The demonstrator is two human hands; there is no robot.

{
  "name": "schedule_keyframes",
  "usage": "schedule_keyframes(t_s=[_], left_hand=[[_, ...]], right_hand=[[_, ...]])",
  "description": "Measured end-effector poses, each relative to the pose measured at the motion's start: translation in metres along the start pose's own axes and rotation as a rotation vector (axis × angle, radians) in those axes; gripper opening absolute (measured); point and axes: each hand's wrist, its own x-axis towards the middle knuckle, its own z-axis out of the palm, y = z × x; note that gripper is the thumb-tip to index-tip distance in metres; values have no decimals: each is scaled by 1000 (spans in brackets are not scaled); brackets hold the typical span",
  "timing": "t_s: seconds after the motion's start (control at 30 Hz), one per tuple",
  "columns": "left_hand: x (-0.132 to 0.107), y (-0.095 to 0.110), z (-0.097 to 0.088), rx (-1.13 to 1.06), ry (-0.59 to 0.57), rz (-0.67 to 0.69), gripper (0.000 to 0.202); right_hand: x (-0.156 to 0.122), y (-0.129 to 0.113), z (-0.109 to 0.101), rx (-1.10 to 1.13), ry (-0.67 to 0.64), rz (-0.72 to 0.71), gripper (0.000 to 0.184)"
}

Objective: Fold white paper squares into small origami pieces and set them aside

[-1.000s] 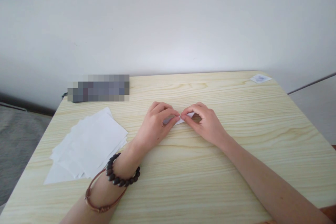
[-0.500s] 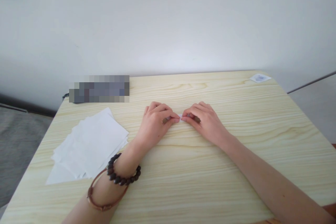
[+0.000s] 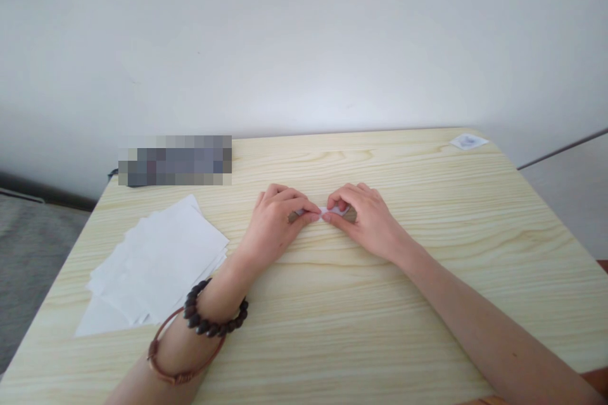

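A small white strip of folded paper [image 3: 323, 210] lies low over the middle of the table, mostly covered by my fingers. My left hand [image 3: 280, 218] pinches its left part between thumb and fingertips. From the other side, my right hand [image 3: 363, 218] has thumb and index finger on the paper, slightly parted, with part of the strip showing between them. The two thumb tips almost meet at the paper's middle. A dark bead bracelet [image 3: 216, 329] and a brown cord bracelet [image 3: 183, 378] circle my left wrist.
Fanned white paper sheets [image 3: 156, 259] lie left of my left forearm. A blurred-out dark object [image 3: 175, 161] sits at the back left, by the wall [image 3: 304, 44]. A small folded paper piece [image 3: 468, 141] rests at the back right corner of the wood-grain table [image 3: 332, 329].
My right index finger has lifted a little from the thumb, so more of the paper shows. Both hands have barely shifted, and the view has moved slightly.
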Motion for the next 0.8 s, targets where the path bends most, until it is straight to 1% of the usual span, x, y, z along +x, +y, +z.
schedule_keyframes(t_s=[0.13,0.23,0.27,0.33,0.4,0.47,0.6,0.7,0.77,0.8], left_hand=[[-1,-3,-1,-12,4,8,9],[-2,-4,-1,3,6,2,8],[-2,-4,-1,9,15,-7,9],[-4,-5,0,24,38,-20,18],[-5,-5,1,45,59,-20,25],[-5,-5,1,67,71,-3,22],[-5,-4,0,58,70,46,15],[-4,-1,-1,-20,40,98,11],[-4,0,-1,-60,42,75,12],[-4,1,-1,-69,48,53,17]], right_hand=[[1,3,-6,91,-49,28,5],[0,7,-9,140,-49,22,5],[-1,9,-9,164,-42,19,6],[-4,14,-10,226,-17,23,13],[-6,17,-10,254,31,28,19],[-8,17,-8,238,38,2,23],[-7,12,-3,106,59,-57,28],[-6,8,0,58,73,-115,17],[-6,8,0,103,65,-120,8],[-7,8,-1,138,63,-117,6]])
